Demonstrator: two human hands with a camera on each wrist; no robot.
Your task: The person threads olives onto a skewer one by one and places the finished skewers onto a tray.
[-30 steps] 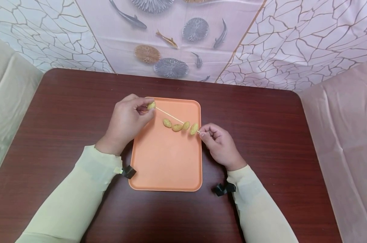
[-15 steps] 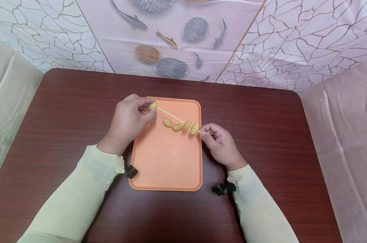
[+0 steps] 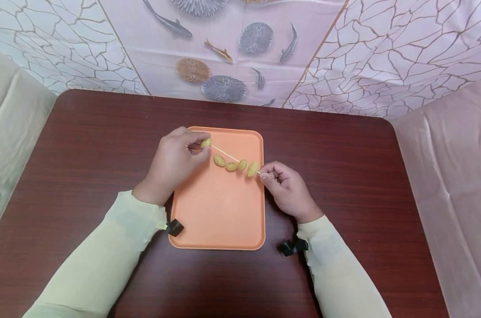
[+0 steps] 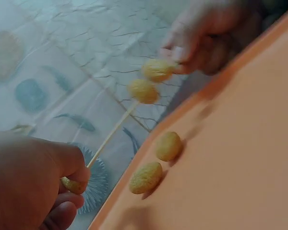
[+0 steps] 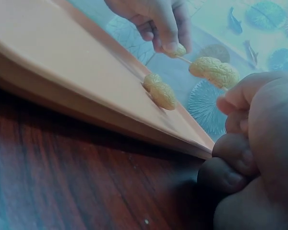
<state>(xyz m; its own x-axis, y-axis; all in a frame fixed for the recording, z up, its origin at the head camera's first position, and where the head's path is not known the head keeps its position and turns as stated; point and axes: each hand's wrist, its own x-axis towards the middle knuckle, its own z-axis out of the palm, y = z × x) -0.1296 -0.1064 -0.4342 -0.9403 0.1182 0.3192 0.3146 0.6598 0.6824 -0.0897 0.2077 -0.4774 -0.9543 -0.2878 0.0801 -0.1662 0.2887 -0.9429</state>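
Note:
A thin wooden skewer (image 3: 224, 153) is held slanting over the orange tray (image 3: 220, 212). My left hand (image 3: 181, 154) pinches a small yellow oval piece with wrinkled skin (image 3: 206, 143) at the skewer's left end; the fingers partly hide it. At the other end, the thumb and fingers of my right hand (image 3: 288, 187) pinch the skewer itself. Two more such pieces are threaded near that hand, an outer one (image 3: 253, 169) and an inner one (image 4: 144, 91). Beneath the skewer, two loose pieces lie on the tray, one left (image 3: 219, 161) and one right (image 3: 231, 166).
The tray lies on a dark reddish-brown wooden table (image 3: 344, 176) and has a low raised rim. A patterned cloth (image 3: 240, 53) with fish motifs hangs behind the table's far edge. Plain beige cloth (image 3: 459, 185) borders the right side.
My left hand has shifted right and slightly toward me with its yellow piece, so less bare skewer shows between the hands. The right hand stays nearly in place. Both loose pieces have not moved.

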